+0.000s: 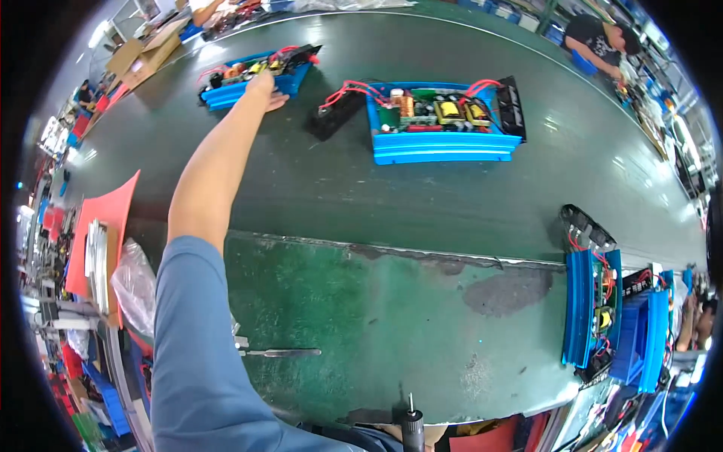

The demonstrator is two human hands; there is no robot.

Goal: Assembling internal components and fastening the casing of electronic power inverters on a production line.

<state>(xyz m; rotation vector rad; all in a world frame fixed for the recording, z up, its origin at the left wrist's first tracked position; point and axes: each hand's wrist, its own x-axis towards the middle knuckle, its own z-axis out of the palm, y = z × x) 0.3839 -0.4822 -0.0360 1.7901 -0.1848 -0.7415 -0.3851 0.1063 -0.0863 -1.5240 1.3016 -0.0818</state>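
My left arm reaches far out to the upper left. My left hand [265, 89] is closed on the near wall of a blue-cased power inverter [222, 98], with some fingers over the rim and others outside it. The case has no cover, and its coils, board and red wires show. At the bottom edge, a black electric screwdriver [413, 431] points upward with its bit bare. My right hand [434, 434] shows only as bits of skin around the screwdriver, closed on it and mostly cut off by the frame.
Another open inverter [444, 148] lies at the back centre, its black end panels wired on. More blue cases [578, 309] stand at the right edge. A thin metal tool [285, 352] lies on the green bench [407, 316]. Red sheets [102, 218] stand left. A co-worker [599, 41] sits far right.
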